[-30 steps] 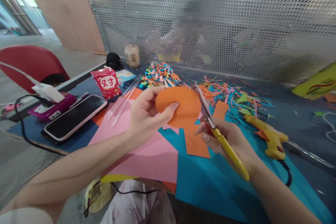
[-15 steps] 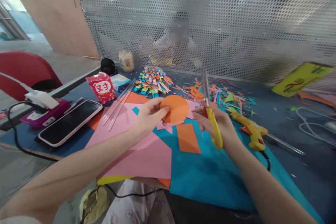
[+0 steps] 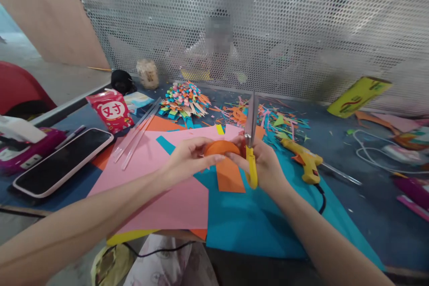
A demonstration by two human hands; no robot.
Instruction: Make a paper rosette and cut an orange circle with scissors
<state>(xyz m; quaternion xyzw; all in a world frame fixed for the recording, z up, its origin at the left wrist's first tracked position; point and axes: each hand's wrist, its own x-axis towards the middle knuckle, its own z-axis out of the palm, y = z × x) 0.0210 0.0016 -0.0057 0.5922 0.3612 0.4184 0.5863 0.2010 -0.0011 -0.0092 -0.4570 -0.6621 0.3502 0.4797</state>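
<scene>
An orange paper circle [image 3: 221, 147] is bent into a curve over the middle of the table. My left hand [image 3: 187, 157] pinches its left side between thumb and fingers. In my right hand [image 3: 268, 165] are scissors [image 3: 251, 127] with yellow handles, blades pointing up and away from me. The right thumb and fingertips also touch the circle's right edge. Below the hands lie an orange paper rectangle [image 3: 230, 179], pink paper sheets [image 3: 167, 208] and a large blue sheet [image 3: 258, 223].
A heap of folded paper pieces [image 3: 184, 100] and cut scraps [image 3: 281, 120] lie farther back. Rightward is a yellow glue gun [image 3: 306, 161] with a cord. On the left are a phone [image 3: 63, 161], a red packet [image 3: 112, 111] and clear sticks [image 3: 137, 136]. A perforated metal panel [image 3: 284, 22] stands behind.
My right hand has moved in to the circle, still carrying the scissors. The circle, flat before, is now bent between both hands. The view has shifted slightly right.
</scene>
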